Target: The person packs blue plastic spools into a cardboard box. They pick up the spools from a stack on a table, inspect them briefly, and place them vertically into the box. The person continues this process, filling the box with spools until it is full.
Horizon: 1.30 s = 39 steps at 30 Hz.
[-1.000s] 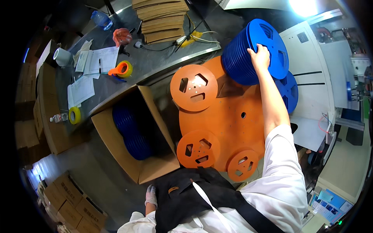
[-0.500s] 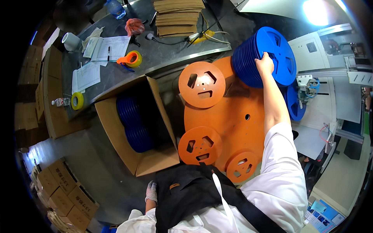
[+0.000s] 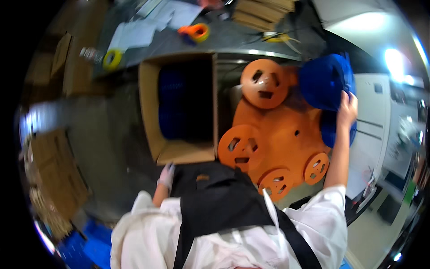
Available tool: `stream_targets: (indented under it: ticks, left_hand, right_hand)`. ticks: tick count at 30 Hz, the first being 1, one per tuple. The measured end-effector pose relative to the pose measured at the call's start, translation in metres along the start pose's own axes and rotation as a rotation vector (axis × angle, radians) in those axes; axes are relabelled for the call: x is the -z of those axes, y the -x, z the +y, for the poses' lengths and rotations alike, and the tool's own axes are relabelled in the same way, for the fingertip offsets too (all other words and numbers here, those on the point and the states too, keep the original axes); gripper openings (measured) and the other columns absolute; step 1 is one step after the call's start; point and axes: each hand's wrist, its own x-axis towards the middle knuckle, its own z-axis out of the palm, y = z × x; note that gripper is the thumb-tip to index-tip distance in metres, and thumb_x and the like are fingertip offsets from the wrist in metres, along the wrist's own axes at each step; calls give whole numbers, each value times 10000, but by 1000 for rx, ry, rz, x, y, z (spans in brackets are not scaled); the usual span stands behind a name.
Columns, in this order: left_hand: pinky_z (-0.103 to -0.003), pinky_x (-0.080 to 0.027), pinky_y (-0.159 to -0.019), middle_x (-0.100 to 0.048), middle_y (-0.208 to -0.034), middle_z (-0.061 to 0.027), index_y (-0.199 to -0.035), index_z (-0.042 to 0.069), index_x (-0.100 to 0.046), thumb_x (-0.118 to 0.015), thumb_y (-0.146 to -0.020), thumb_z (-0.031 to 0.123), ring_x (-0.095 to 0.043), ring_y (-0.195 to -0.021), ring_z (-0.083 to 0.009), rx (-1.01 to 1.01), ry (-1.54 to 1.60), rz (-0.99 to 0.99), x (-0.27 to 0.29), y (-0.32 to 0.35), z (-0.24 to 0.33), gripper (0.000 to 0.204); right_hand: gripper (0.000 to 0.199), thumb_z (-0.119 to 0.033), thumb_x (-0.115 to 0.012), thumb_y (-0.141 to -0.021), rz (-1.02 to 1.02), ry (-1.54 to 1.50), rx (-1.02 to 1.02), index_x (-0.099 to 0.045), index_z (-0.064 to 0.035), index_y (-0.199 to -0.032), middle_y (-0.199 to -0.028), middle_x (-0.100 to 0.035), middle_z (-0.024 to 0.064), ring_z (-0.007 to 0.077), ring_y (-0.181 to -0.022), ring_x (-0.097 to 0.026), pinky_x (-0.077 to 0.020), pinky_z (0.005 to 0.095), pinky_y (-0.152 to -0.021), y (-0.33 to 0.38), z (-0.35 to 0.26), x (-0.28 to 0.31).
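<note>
My right hand, bare, grips the near right edge of a stack of blue plastic reels. The stack is tipped on an orange rotary table, and motion blur hides how many reels the fingers hold. Low at my left side, my left hand wears a pale glove. Its fingers are loosely stretched with nothing seen in them, close to the near edge of an open cardboard box. Inside that box, more blue reels stand in rows along the left wall.
The orange rotary table carries several round orange discs with cutouts. Behind it, a grey workbench holds papers, flat cardboard and a tape dispenser. Stacked cartons stand left; a white machine stands right.
The blue reel stack has tipped over to the right, and my right hand has moved from its top to its near right edge. My view has turned, and the orange discs have shifted round.
</note>
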Motion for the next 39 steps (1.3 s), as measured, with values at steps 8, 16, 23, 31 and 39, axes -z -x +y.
stream_targets:
  ticks: [8, 16, 23, 31, 39]
  left_hand:
    - [-344, -393, -1038, -576, -1309, -175, -1337, 56, -519, -518, -962, 350, -526, -1238, -303, -135, -231, 21, 2, -37, 49, 477]
    - [-286, -445, -908, -632, -1083, -70, -1282, 65, -568, -546, -966, 227, -574, -1022, -164, -176, -47, 154, 63, -24, 46, 356]
    - [-316, -441, -946, -648, -1157, -136, -1282, 65, -571, -538, -949, 316, -593, -1078, -238, -214, -4, 197, 100, -42, 25, 418]
    - [-274, -442, -831, -634, -1090, -85, -1299, 72, -557, -557, -954, 272, -560, -938, -161, -378, -90, 120, 60, -23, 112, 399]
    - [-334, -441, -955, -644, -1191, -156, -1291, 104, -576, -549, -959, 332, -596, -1112, -268, -353, -73, 84, 59, -41, 111, 404]
  right_hand:
    - [424, -406, -534, -980, -142, -1081, -610, -604, 11, -1009, -729, -566, 43, 141, -655, -494, -495, 300, -752, 138, -132, 120]
    - [442, -487, -414, -1006, -448, -1479, -941, -573, -75, -1011, -698, -507, 1, 151, -650, -460, -456, 377, -894, 251, -235, 100]
    - [509, -545, -341, -1006, -487, -1523, -997, -572, -93, -964, -670, -492, -4, 135, -642, -448, -463, 341, -850, 274, -259, 107]
    - [600, -594, -262, -1005, -438, -1441, -1038, -564, -92, -872, -590, -462, 6, 144, -584, -430, -467, 331, -838, 288, -268, 125]
    - [572, -572, -292, -1012, -395, -1455, -993, -552, -84, -865, -594, -462, 24, 156, -579, -440, -463, 381, -858, 296, -269, 132]
